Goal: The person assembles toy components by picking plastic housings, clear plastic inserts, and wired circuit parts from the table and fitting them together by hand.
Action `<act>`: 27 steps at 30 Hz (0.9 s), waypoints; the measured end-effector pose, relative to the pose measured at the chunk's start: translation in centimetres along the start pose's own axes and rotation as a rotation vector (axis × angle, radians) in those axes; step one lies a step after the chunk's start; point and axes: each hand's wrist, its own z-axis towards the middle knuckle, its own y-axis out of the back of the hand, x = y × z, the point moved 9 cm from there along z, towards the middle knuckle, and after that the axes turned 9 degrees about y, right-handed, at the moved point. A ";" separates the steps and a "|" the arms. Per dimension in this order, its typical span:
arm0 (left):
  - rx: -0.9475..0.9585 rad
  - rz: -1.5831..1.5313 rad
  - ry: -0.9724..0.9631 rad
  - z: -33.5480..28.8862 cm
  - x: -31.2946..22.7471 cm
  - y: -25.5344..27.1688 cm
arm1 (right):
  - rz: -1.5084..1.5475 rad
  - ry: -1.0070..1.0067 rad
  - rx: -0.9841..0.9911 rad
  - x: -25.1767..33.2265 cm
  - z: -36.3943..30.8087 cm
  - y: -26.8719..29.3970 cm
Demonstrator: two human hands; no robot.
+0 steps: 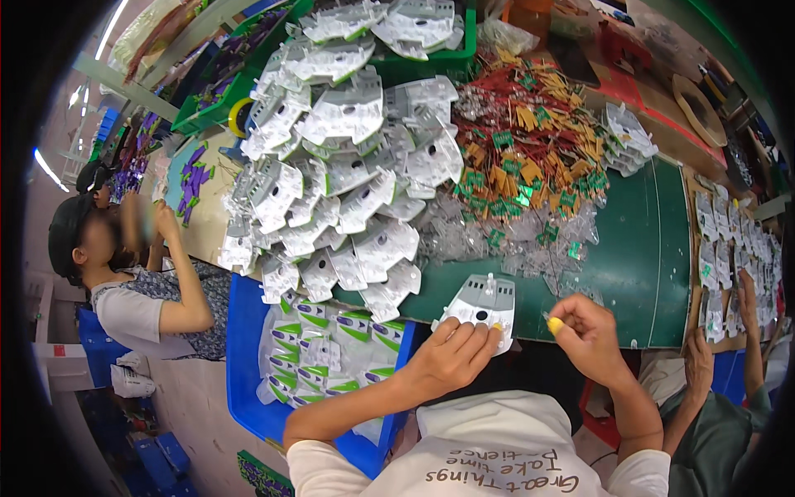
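My left hand (451, 354) grips a white and grey plastic shell (480, 305) at the front edge of the green table. The shell has a dark round hole in its middle and small pegs at its far end. My right hand (590, 335) hangs just right of the shell, apart from it, with thumb and fingers pinched together. Something thin and dark seems to show at its fingertips, too small to name. Yellow covers sit on a fingertip of each hand. Beyond my hands lies a heap of clear plastic pieces (530, 257).
A tall pile of similar shells (356, 174) stands left of centre. Behind sits a heap of green circuit boards with red wires and orange pieces (530, 132). A blue bin (248, 389) with green-trimmed parts stands at my left. Co-workers (157, 282) work on both sides.
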 end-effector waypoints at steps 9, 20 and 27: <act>0.052 -0.334 0.324 -1.9 1.7 -5.3 | -0.645 0.544 0.015 2.0 2.2 -5.6; -0.013 -0.745 0.353 0.4 5.3 -4.3 | -0.755 0.614 0.045 1.2 1.9 -7.4; -0.233 -0.737 0.546 5.5 6.3 -7.0 | -0.871 0.615 0.203 0.8 1.6 -8.5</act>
